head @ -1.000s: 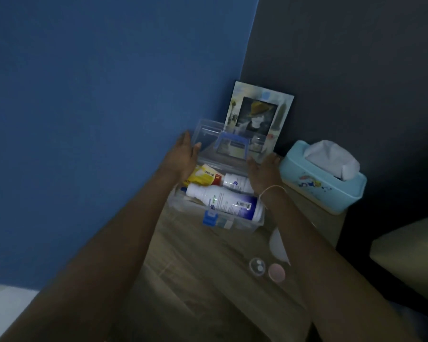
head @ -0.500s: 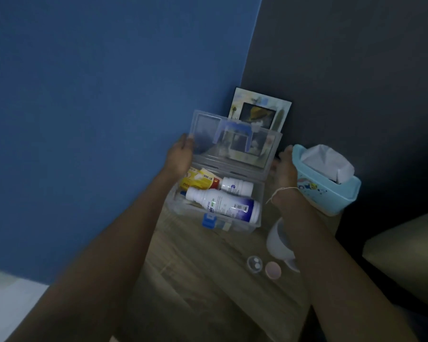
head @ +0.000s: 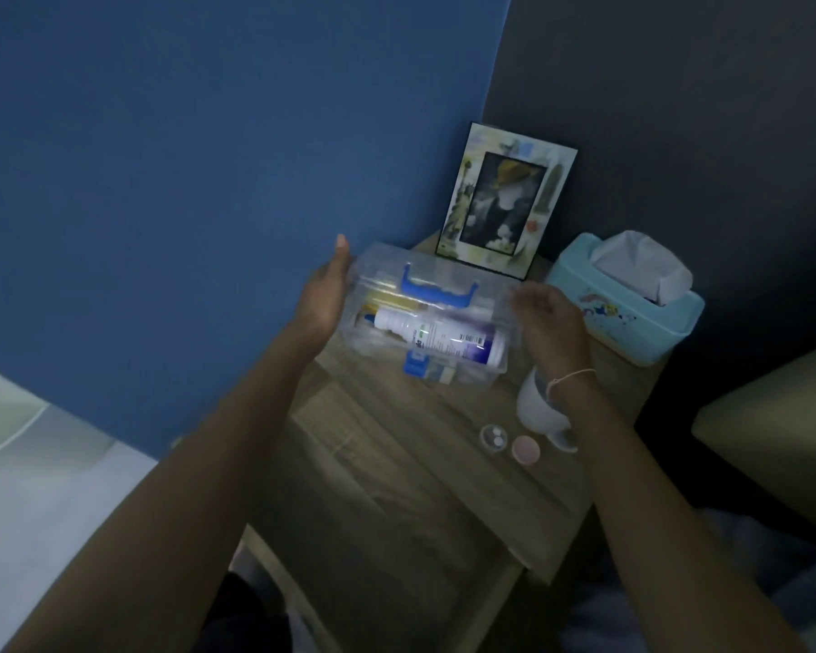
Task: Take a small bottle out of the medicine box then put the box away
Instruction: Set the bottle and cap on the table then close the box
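Observation:
The clear plastic medicine box [head: 472,377] sits on the wooden bedside table [head: 396,464] by the blue wall. Its clear lid [head: 453,275], with a blue handle [head: 436,288], lies tilted low over the box. Through the plastic I see a large white bottle [head: 439,339] lying on its side and a yellow packet behind it. A blue latch [head: 415,362] hangs at the front. My left hand [head: 323,296] grips the lid's left end, and my right hand [head: 550,320] holds its right end. A small clear round container [head: 493,438] and a pink cap [head: 525,449] lie on the table in front.
A picture frame [head: 505,214] leans in the corner behind the box. A teal tissue box [head: 627,304] stands at the right, close to my right hand. A white mug [head: 535,410] sits under my right wrist. The table's edge drops off at right and front.
The lid stood upright half a second ago; it has swung down over the box, with both hands following it forward and down.

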